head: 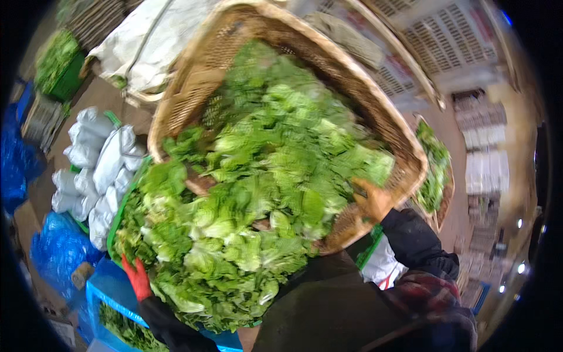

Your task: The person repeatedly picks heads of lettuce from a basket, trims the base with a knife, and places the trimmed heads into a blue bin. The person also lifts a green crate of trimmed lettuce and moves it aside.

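Loose green lettuce leaves are heaped in a green plastic crate before me. Behind it, a large woven basket with a pale rim holds more lettuce, and the two heaps run together. My left hand, in a red glove, touches the leaves at the crate's left edge with its fingers apart. In an orange glove, my right hand is at the basket's near right corner, against leaves and basket wall. Blur hides whether its fingers close on anything.
White filled bags and blue plastic sheeting are on the left. Below them is a blue crate with greens inside. A second basket of greens stands right. A white cloth cover and slotted plastic crates are farther back.
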A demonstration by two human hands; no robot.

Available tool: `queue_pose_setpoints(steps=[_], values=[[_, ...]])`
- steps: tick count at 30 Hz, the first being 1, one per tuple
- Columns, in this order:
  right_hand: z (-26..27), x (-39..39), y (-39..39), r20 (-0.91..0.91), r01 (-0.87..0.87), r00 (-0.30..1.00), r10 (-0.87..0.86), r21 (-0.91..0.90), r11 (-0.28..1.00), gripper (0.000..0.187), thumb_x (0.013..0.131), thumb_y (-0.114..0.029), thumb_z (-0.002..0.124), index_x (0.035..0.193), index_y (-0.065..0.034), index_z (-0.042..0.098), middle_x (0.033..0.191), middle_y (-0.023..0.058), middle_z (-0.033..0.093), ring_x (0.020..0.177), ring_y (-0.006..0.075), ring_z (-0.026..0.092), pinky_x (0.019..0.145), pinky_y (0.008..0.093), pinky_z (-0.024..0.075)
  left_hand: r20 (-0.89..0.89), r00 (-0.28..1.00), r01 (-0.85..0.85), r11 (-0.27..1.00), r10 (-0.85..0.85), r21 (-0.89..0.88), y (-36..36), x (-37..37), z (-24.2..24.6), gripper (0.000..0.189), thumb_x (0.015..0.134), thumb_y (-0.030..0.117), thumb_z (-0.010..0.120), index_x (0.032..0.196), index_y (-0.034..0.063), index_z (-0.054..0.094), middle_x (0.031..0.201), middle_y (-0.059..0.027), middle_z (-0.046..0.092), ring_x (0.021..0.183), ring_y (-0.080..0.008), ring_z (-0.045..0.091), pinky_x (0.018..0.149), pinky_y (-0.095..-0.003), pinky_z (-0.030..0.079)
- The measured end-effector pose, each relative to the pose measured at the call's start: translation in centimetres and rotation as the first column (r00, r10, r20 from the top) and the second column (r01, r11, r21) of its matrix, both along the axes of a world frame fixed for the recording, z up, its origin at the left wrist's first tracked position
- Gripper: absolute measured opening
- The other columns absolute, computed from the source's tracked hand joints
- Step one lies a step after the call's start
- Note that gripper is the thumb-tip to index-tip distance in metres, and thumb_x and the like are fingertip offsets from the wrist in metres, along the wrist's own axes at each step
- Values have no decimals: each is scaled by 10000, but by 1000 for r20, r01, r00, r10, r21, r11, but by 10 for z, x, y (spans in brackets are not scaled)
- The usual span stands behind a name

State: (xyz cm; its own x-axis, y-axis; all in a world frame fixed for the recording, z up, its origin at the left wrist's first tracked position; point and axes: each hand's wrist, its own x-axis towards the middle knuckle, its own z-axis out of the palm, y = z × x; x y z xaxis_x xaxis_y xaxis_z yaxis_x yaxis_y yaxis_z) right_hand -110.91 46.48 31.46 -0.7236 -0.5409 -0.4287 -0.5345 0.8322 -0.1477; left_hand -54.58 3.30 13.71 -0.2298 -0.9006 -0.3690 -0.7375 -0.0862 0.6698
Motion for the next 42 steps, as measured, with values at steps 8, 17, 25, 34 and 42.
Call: queue_pose_setpoints(steps=[8,17,25,34,42], values=[[21,-110,38,-459,55,885,76,266,962,526,886,-439,627,1144,15,560,1029,282,647,951,442,635,801,508,506,487,803,426,903,-344,-64,224,-121,69,697,930,371,575,1540,208,281,1613,-158,173,1469,-420,154,1081,-709,142],[-48,-174,27,-347,23,920,184,517,856,546,909,-486,580,1065,26,689,1092,252,671,993,390,662,819,448,539,794,505,490,870,-339,60,234,-142,-16,794,866,426,610,1540,259,226,1589,-149,221,1460,-424,137,1061,-751,82],[9,-43,7,-40,29,999,-17,301,953,647,896,-519,590,1369,-85,514,1245,233,617,1131,367,612,965,463,481,145,963,268,881,-228,-391,225,-161,163,649,852,163,661,1453,112,422,1539,-216,308,1398,-429,319,1136,-554,238],[52,-10,79,-334,14,917,-218,-518,855,378,871,-151,662,1243,-114,609,1111,186,674,982,335,670,835,400,541,-634,547,657,750,-547,-80,272,-404,106,456,952,177,550,1378,21,501,1292,-202,607,1168,-297,609,980,-357,469],[37,-24,128,-431,30,843,-322,-560,828,270,873,-23,617,1137,-47,666,1041,177,700,943,338,683,836,385,535,-223,279,813,353,-934,-463,368,-692,62,772,822,516,653,1380,15,472,1445,-273,410,1351,-418,376,1111,-443,335]])
